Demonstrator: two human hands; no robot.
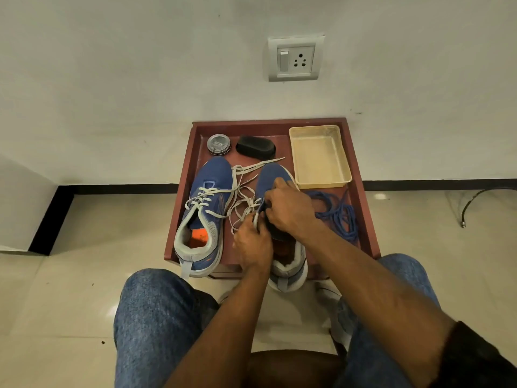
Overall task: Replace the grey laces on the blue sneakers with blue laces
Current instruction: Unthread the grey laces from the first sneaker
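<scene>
While the grey lace is pinched by the left hand, the right sneaker is gripped by the right hand on the red tray; blue laces lie beside. The tin label cannot be read.

We cannot see most of the right-hand sneaker — both hands cover its tongue and eyelets, leaving only the toe and the heel collar in sight. The fingertips of the right hand are tucked under, so we cannot tell exactly what they pinch. The left hand curls round a grey lace, though the grip itself is hidden by the knuckles. The label on the round tin is too small to read. Part of the blue laces vanishes behind the right wrist — and both knees are cut off by the bottom edge.
</scene>
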